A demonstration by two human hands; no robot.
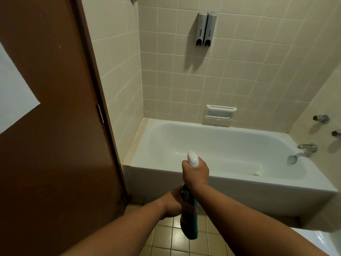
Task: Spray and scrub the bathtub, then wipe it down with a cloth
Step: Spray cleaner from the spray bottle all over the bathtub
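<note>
Teal plastic shows under our hands: the spray bottle [191, 228] is held nozzle end up between them, in front of the tub's near wall. Our right hand [195, 174] is curled tight round the bottle's neck, and the white spray head [192, 158] pokes out above its knuckles. Our left hand [174, 203], just below and a little left of the right one, wraps its fingers round the bottle's body. A dark label [186, 195] with pale marks peeks out between the two hands, but we cannot read any brand or words on it. The white bathtub [239, 182] lies beyond both hands, its drain [256, 174] off to the right of our right hand. Further right sits a chrome spout [302, 152]. High above the hands hang twin grey dispensers [205, 29], with a soap dish [220, 112] lower down. Left of our left hand stands a brown door [55, 126]
</note>
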